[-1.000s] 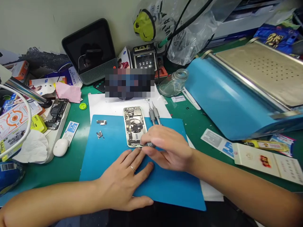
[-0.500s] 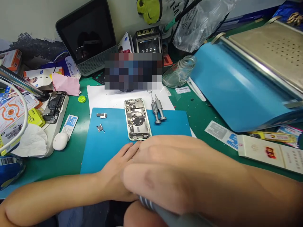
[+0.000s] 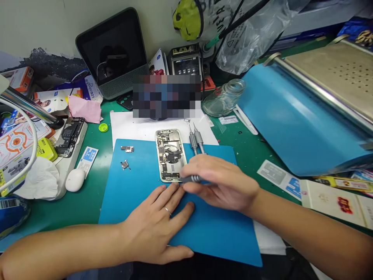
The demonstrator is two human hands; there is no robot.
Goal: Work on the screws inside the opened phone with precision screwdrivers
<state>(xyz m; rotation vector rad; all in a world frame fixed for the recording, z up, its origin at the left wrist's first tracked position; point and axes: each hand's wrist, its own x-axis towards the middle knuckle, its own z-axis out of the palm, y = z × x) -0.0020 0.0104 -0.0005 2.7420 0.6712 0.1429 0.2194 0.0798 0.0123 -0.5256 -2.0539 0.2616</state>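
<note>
The opened smartphone [image 3: 169, 169] lay face-up on the blue mat [image 3: 140, 186], its long side running between twelve and six o'clock. Your left hand [image 3: 155, 225], fingers spread and grasping nothing, rested on the mat at the phone's six o'clock. Your right hand [image 3: 221, 182], at four o'clock, gripped a dark grey ridged handle [image 3: 194, 178] at the phone's lower corner; whether it touched was unclear. Two grey precision screwdrivers [image 3: 198, 137] lay at two o'clock, and two small metal parts [image 3: 127, 149] around nine.
</note>
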